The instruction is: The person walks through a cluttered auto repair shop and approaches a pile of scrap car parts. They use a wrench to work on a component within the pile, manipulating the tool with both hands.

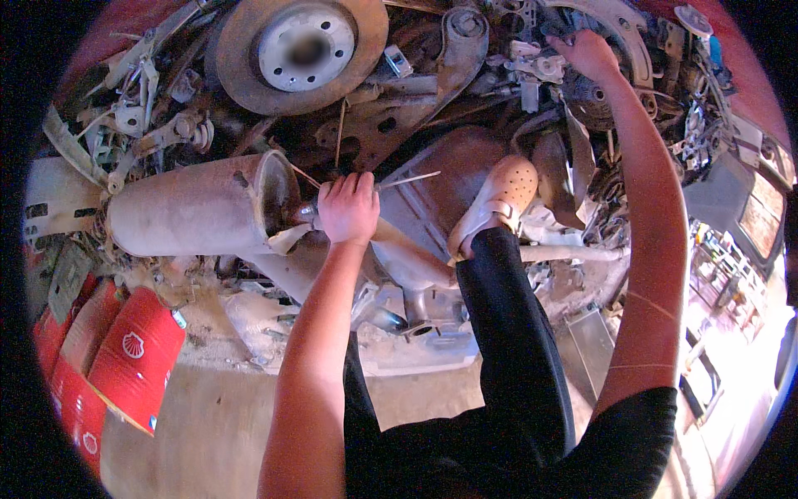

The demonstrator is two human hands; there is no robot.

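My left hand (347, 208) is closed over the exhaust pipe (416, 256) where it leaves the end of a large grey muffler (187, 208). A thin light rod (409, 180) sticks out to the right beside its knuckles. Farther off at the upper right, my right hand (590, 56) reaches into a heap of metal car parts, its fingers curled at a light metal piece (532, 66). What lies between those fingers is too hidden to make out. Near it is a curved metal arm (636, 41).
A rusty brake disc (229, 62) lies at the top left. My foot, in a tan clog (499, 200), stands on the scrap heap. Red drums or sheets (137, 358) are at the lower left. More scrap and a dark panel (731, 200) lie at the right.
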